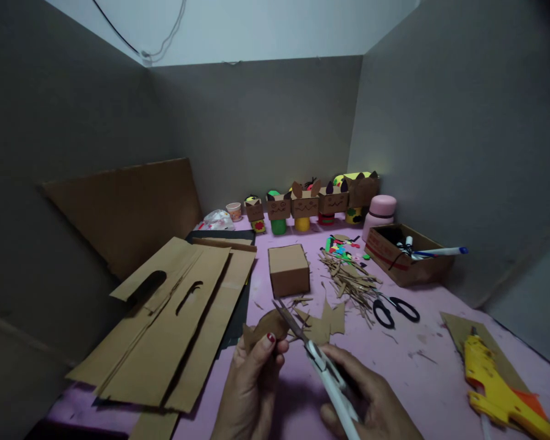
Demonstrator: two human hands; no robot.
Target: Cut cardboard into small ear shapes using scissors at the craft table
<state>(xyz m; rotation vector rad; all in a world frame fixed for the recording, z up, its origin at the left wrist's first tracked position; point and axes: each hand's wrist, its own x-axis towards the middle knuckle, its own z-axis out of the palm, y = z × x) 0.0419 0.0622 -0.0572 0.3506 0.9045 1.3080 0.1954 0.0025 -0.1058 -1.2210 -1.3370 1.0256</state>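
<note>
My left hand (pixel 252 385) pinches a small brown cardboard piece (pixel 264 327) between thumb and fingers. My right hand (pixel 371 397) grips white-handled scissors (pixel 323 366); their open blades (pixel 288 318) meet the edge of that piece. Just beyond lie cardboard offcuts (pixel 323 324) and a small closed cardboard box (pixel 288 269) on the pink table (pixel 421 373).
Flat cardboard sheets with cut slots (pixel 174 318) lie left. Black-handled scissors (pixel 396 308) and a pile of cardboard strips (pixel 348 278) lie right. A yellow glue gun (pixel 495 382), an open box with pens (pixel 407 253), and a row of cardboard figures (pixel 307 205) stand around.
</note>
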